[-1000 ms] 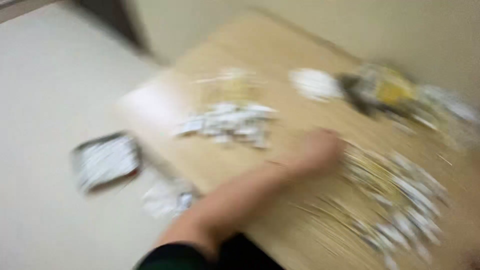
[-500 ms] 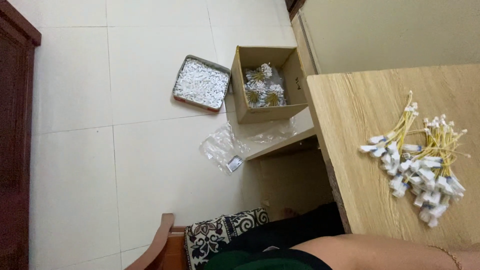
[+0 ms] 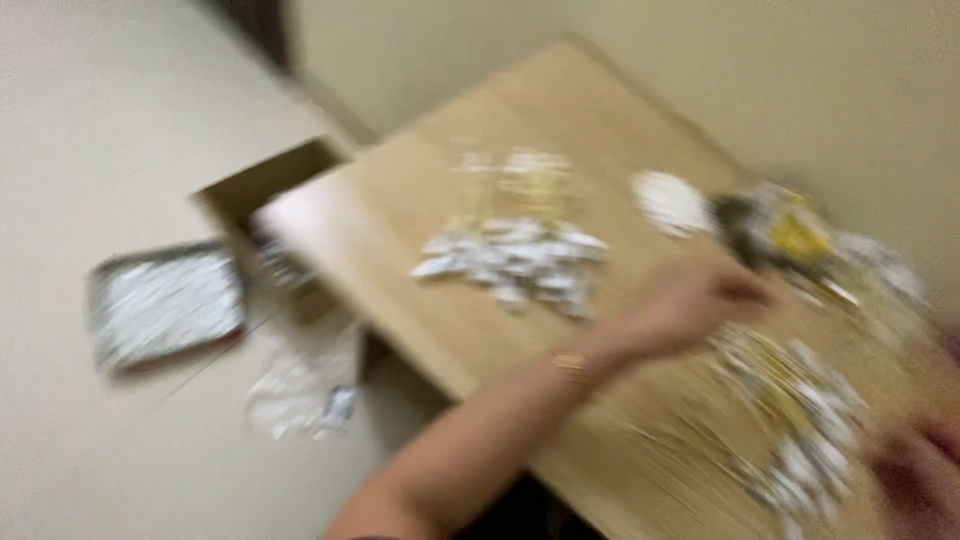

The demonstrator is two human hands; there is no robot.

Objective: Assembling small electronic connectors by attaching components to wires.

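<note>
Blurred left hand [image 3: 690, 305] over tag pile [image 3: 800, 410] on table [image 3: 400, 250].

Heavy motion blur. Pile of small white tags with yellow strings [image 3: 515, 260] on the wooden table, left of the left hand [image 3: 690, 300]. Second white-and-yellow tag heap [image 3: 800, 420] just below it, toward the right hand [image 3: 920, 480]. Open brown cardboard box [image 3: 260, 190] and crumpled clear plastic bag [image 3: 300, 390] on the floor, well left.
</note>
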